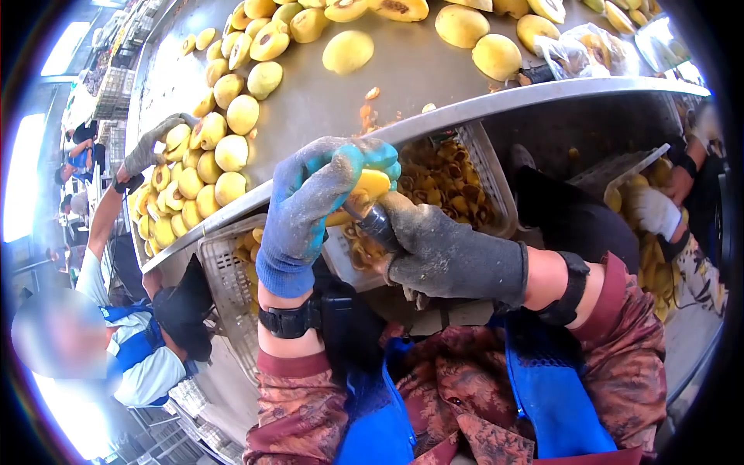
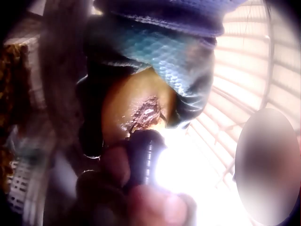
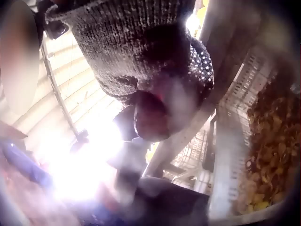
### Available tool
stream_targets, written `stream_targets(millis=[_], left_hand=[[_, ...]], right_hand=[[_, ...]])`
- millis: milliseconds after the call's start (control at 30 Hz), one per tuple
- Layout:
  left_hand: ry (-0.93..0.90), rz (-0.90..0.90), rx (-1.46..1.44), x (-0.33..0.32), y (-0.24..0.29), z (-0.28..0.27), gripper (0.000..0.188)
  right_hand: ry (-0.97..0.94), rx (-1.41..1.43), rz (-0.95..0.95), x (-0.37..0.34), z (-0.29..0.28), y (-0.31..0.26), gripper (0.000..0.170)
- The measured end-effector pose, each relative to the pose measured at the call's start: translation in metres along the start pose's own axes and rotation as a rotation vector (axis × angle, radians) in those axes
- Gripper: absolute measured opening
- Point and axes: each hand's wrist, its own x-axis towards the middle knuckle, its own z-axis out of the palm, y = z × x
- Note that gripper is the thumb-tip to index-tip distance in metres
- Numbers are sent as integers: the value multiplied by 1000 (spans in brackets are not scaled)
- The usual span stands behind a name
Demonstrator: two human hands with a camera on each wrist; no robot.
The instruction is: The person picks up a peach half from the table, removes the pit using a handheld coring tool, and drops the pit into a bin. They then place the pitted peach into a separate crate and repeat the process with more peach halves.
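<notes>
In the head view the left hand (image 1: 314, 205), in a blue and teal glove, holds a yellow halved fruit (image 1: 372, 184). The right hand (image 1: 457, 252), in a dark grey glove, grips a tool with a black handle (image 1: 378, 226), its end at the fruit. From the left wrist, the fruit (image 2: 136, 101) shows a rough brown hollow in its cut face, and the black handle (image 2: 146, 157) meets its lower edge between bare-looking fingertips. The right wrist view shows the grey glove (image 3: 141, 52) from close up; the fruit is not visible there.
A metal table (image 1: 310, 93) carries many yellow fruit halves (image 1: 230, 153). Below its rim stand a crate of orange-brown scraps (image 1: 500, 194) and another crate (image 1: 225, 271). One person (image 1: 136, 349) is at the left, reaching onto the table; another person's gloved hand (image 1: 655, 211) is at the right.
</notes>
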Motion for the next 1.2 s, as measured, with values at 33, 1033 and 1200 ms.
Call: stream_targets(millis=[33,1033,1200], left_hand=[[0,8,-5,0,-2,0,44],[440,152,-469,-25,13,-26,48],[490,61,1376,-81,32,-140,37]], right_hand=[[8,-24,9,0,0,-1,58],[59,-1301,-188,8,-7,33,12],[91,-1381,-134,6,-18,33,8]])
